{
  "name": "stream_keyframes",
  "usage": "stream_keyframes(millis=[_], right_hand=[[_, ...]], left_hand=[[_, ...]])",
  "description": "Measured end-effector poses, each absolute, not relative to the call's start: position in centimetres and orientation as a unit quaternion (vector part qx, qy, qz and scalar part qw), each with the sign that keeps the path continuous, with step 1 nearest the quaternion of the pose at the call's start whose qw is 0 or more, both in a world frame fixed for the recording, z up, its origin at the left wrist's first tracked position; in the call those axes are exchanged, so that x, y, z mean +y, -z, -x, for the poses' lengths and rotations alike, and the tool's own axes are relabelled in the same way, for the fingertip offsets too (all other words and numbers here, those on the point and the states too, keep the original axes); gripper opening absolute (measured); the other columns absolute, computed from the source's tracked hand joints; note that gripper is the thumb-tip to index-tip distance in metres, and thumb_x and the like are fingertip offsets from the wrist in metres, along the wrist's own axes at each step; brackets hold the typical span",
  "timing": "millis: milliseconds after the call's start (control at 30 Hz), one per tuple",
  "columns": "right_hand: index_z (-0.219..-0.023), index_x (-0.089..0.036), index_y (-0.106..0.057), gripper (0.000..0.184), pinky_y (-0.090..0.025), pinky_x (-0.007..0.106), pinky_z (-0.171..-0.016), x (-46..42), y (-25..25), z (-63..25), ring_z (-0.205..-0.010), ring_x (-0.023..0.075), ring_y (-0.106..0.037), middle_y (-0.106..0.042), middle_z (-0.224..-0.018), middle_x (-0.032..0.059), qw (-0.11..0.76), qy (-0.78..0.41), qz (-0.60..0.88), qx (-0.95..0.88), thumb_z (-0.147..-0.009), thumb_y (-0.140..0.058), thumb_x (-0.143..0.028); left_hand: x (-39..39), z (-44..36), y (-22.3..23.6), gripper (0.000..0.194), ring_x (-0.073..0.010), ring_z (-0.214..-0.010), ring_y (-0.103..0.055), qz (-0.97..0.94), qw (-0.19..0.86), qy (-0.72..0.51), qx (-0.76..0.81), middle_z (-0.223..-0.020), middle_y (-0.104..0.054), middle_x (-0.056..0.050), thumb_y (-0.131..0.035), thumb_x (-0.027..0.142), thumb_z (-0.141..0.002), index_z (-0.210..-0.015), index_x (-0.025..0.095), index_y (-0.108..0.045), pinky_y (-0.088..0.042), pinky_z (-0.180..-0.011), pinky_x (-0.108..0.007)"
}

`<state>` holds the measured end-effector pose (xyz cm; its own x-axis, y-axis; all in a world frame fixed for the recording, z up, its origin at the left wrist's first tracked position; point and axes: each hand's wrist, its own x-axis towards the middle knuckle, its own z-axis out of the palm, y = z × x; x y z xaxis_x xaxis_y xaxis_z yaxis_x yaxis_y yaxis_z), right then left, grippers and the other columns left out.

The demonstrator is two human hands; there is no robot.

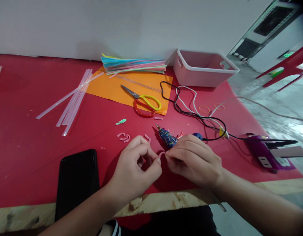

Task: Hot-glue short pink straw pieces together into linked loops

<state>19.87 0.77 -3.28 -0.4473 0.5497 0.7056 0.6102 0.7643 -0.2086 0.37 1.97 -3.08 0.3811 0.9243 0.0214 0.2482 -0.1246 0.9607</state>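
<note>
My left hand [139, 164] is closed, thumb and forefinger pinching one end of a short, curved pink pipe cleaner piece [161, 153]. Its other end is held in the fingertips of my right hand [194, 160], just above the red table covering. Several more curled pink pieces [124, 137] lie beyond my left hand. Just past my right hand rests a dark blue glue gun [167, 137] with a metal tip; its rear part is hidden behind the fingers.
Scissors [141, 100] lie on orange paper [104, 87], near a pipe cleaner bundle [134, 65]. A pink basket [198, 77] stands behind looping cables [191, 113]. Clear glue sticks [76, 101] and a black phone [76, 183] are left; a purple device [269, 154] is right.
</note>
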Motion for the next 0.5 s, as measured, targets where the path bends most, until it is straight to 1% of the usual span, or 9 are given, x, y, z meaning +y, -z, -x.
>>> stream_keyframes(millis=[100,167,200,233,300,333,400,500], right_hand=[[-0.099,-0.020,-0.064,0.019,-0.056,0.031,-0.072,1.6,3.0,-20.9,-0.075,0.0151,-0.065,-0.071,-0.082,0.0026,0.399,-0.003,0.391,-0.829,-0.084,-0.063,-0.008],[-0.109,-0.019,-0.061,0.028,-0.057,0.034,-0.078,2.2,2.8,-22.3,-0.089,0.0192,-0.066,-0.070,-0.098,0.0075,0.363,-0.027,0.481,-0.798,-0.083,-0.057,-0.009],[-0.113,-0.019,-0.059,0.035,-0.057,0.036,-0.081,2.5,2.7,-23.2,-0.094,0.0209,-0.066,-0.069,-0.103,0.0086,0.340,-0.038,0.506,-0.792,-0.080,-0.054,-0.008],[-0.117,-0.019,-0.057,0.043,-0.057,0.039,-0.087,2.7,2.6,-24.1,-0.100,0.0228,-0.066,-0.068,-0.109,0.0096,0.305,-0.055,0.521,-0.795,-0.076,-0.053,-0.007],[-0.124,-0.019,-0.054,0.056,-0.056,0.042,-0.093,2.9,2.5,-25.7,-0.109,0.0259,-0.065,-0.066,-0.117,0.0106,0.242,-0.087,0.531,-0.807,-0.070,-0.053,-0.006],[-0.126,-0.019,-0.054,0.061,-0.055,0.043,-0.094,2.9,2.5,-26.3,-0.112,0.0268,-0.064,-0.066,-0.119,0.0109,0.212,-0.104,0.517,-0.822,-0.067,-0.053,-0.005],[-0.126,-0.020,-0.056,0.064,-0.055,0.042,-0.095,2.9,2.6,-27.0,-0.114,0.0268,-0.064,-0.065,-0.121,0.0108,0.166,-0.133,0.494,-0.843,-0.064,-0.053,-0.003],[-0.116,-0.021,-0.062,0.059,-0.056,0.041,-0.093,3.0,3.2,-27.0,-0.108,0.0250,-0.066,-0.068,-0.113,0.0089,0.135,-0.136,0.496,-0.847,-0.062,-0.053,0.000]], left_hand=[[2.1,-0.2,3.5,0.013,-0.0088,-0.063,-0.052,-0.646,0.492,-0.368,0.454,-0.081,-0.052,0.001,-0.061,0.017,-0.085,-0.072,0.018,-0.059,-0.041,-0.052,-0.021],[2.3,-0.1,3.7,0.011,-0.0099,-0.068,-0.055,-0.620,0.501,-0.391,0.461,-0.084,-0.056,0.000,-0.061,0.020,-0.089,-0.078,0.019,-0.060,-0.045,-0.057,-0.022],[2.4,0.0,3.8,0.010,-0.0098,-0.066,-0.055,-0.604,0.512,-0.396,0.465,-0.083,-0.058,0.001,-0.061,0.022,-0.090,-0.081,0.020,-0.061,-0.045,-0.058,-0.022],[2.5,0.1,3.8,0.010,-0.0093,-0.063,-0.054,-0.586,0.528,-0.395,0.472,-0.079,-0.058,0.002,-0.061,0.024,-0.091,-0.083,0.020,-0.060,-0.045,-0.057,-0.022],[2.6,0.1,3.6,0.011,-0.0083,-0.053,-0.049,-0.551,0.563,-0.379,0.486,-0.064,-0.055,0.005,-0.062,0.027,-0.092,-0.083,0.020,-0.060,-0.040,-0.050,-0.021],[2.7,0.2,3.5,0.013,-0.0081,-0.050,-0.047,-0.538,0.576,-0.371,0.490,-0.059,-0.054,0.006,-0.062,0.028,-0.092,-0.082,0.020,-0.060,-0.038,-0.049,-0.020],[2.9,0.2,3.3,0.014,-0.0079,-0.049,-0.047,-0.519,0.590,-0.376,0.491,-0.056,-0.054,0.006,-0.065,0.029,-0.090,-0.081,0.019,-0.061,-0.035,-0.047,-0.020],[3.1,0.2,3.4,0.017,-0.0077,-0.051,-0.049,-0.475,0.619,-0.397,0.483,-0.057,-0.057,0.005,-0.066,0.031,-0.090,-0.079,0.018,-0.062,-0.033,-0.047,-0.019]])
